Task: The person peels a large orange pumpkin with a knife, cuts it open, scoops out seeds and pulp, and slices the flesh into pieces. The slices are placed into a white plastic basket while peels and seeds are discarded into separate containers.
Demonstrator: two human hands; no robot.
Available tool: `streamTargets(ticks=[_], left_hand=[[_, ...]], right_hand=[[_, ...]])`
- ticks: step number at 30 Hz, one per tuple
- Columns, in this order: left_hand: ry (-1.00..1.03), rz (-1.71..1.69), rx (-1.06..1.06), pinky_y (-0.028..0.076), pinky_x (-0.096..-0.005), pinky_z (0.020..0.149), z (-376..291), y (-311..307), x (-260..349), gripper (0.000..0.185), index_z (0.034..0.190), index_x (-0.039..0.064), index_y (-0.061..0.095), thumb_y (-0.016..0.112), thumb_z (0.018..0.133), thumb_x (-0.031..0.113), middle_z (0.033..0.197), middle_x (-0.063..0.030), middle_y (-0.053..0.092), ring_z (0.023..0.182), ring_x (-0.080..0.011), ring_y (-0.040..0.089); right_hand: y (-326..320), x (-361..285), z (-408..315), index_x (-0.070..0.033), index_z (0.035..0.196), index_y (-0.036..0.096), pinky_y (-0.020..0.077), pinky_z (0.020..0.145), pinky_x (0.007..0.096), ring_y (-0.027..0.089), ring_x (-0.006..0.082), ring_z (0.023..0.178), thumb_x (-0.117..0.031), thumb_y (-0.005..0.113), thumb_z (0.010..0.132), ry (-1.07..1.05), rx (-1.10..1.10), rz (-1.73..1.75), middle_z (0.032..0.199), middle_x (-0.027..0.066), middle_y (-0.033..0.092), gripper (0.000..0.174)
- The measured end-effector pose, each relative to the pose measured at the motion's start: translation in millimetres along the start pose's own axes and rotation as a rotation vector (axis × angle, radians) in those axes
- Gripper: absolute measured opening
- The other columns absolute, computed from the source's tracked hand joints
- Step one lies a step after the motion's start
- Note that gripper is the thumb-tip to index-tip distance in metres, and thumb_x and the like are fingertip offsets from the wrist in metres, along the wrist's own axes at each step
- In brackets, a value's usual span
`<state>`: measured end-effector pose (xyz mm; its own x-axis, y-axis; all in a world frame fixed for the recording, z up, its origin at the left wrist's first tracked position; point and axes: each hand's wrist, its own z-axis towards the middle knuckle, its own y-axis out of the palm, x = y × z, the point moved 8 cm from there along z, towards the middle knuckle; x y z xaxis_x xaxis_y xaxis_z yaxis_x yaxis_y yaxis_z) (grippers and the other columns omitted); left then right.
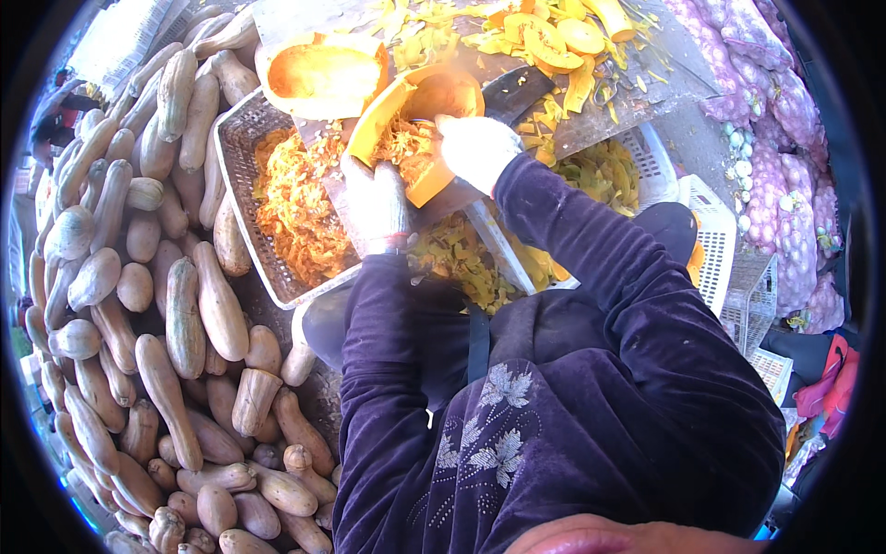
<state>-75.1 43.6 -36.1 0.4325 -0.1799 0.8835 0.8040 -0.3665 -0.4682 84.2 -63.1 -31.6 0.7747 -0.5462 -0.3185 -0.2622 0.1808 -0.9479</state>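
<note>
In a white knit glove, my left hand (379, 204) grips the near left side of a peeled, cut pumpkin (453, 90). Loose orange fibres (401, 145) hang in its hollow. My right hand (479, 154), also gloved in white, is closed at the pumpkin's right side. A thin metal edge (421, 121) by the right thumb looks like part of a scraping tool, mostly hidden by the hand and pulp. Left of this pumpkin lies a hollowed pumpkin half (325, 75) on the board (602, 128). A dark broad knife blade (518, 93) rests just beyond my right hand.
A white plastic crate (239, 208) holds pumpkin pulp and seeds (301, 215). Peelings (464, 256) fill crates below the board. Cut pumpkin pieces (554, 38) lie at the back. Whole squashes (183, 311) are heaped at left; net bags of onions or garlic (782, 194) stand right.
</note>
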Motion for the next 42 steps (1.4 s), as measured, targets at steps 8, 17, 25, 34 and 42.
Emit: streamTargets(ticks=[8, 17, 25, 34, 42], left_hand=[[0.591, 0.317, -0.158, 0.051, -0.0440, 0.095, 38.1, -18.7, 80.5, 0.052, 0.129, 0.005, 0.062, 0.069, 0.084, 0.029, 0.116, -0.0203, 0.069, 0.106, -0.0374, 0.066], [0.603, 1.168, -0.862, 0.052, -0.0421, 0.096, 107.5, 165.7, 106.0, 0.037, 0.116, 0.005, 0.073, 0.055, 0.090, 0.025, 0.119, -0.0219, 0.070, 0.115, -0.0358, 0.066], [0.718, 0.993, -0.418, 0.055, -0.0423, 0.087, 110.1, 97.7, 107.9, 0.029, 0.102, 0.006, 0.076, 0.058, 0.083, 0.018, 0.104, -0.0181, 0.073, 0.094, -0.0372, 0.070], [0.415, -0.220, 0.188, 0.054, -0.0353, 0.088, 52.7, -66.9, 73.2, 0.036, 0.120, 0.003, 0.066, 0.065, 0.084, 0.001, 0.106, -0.0144, 0.070, 0.090, -0.0274, 0.070], [0.519, 0.101, 0.405, 0.055, -0.0377, 0.085, 44.8, -70.8, 47.7, 0.039, 0.118, 0.005, 0.067, 0.069, 0.080, 0.002, 0.104, -0.0153, 0.072, 0.090, -0.0299, 0.071]], right_hand=[[-1.5, 2.4, -2.3, -0.007, 0.124, 0.064, 0.0554, 0.073, 0.0499, 0.071, 0.0379, 0.084, -0.026, 0.043, 0.103, 0.096, -0.051, 0.130, 0.090, 0.0195, 0.072, 0.035], [-9.2, -4.7, -15.4, -0.006, 0.130, 0.056, 0.0568, 0.073, 0.0465, 0.072, 0.0340, 0.087, -0.021, 0.052, 0.099, 0.128, -0.118, 0.071, 0.093, 0.0162, 0.071, 0.035], [-19.0, -18.8, -27.8, -0.013, 0.139, 0.054, 0.0566, 0.078, 0.0441, 0.072, 0.0319, 0.089, -0.029, 0.059, 0.096, 0.047, 0.005, 0.132, 0.098, 0.0143, 0.071, 0.046], [-20.5, -92.0, -9.0, -0.006, 0.108, 0.067, 0.0552, 0.076, 0.0433, 0.069, 0.0320, 0.086, -0.033, 0.059, 0.096, -0.093, -0.054, 0.746, 0.093, 0.0164, 0.070, 0.030], [-9.5, -84.6, -6.8, -0.004, 0.103, 0.067, 0.0515, 0.070, 0.0381, 0.066, 0.0255, 0.074, -0.028, 0.060, 0.096, 0.111, -0.023, 1.026, 0.080, 0.0123, 0.066, 0.026]])
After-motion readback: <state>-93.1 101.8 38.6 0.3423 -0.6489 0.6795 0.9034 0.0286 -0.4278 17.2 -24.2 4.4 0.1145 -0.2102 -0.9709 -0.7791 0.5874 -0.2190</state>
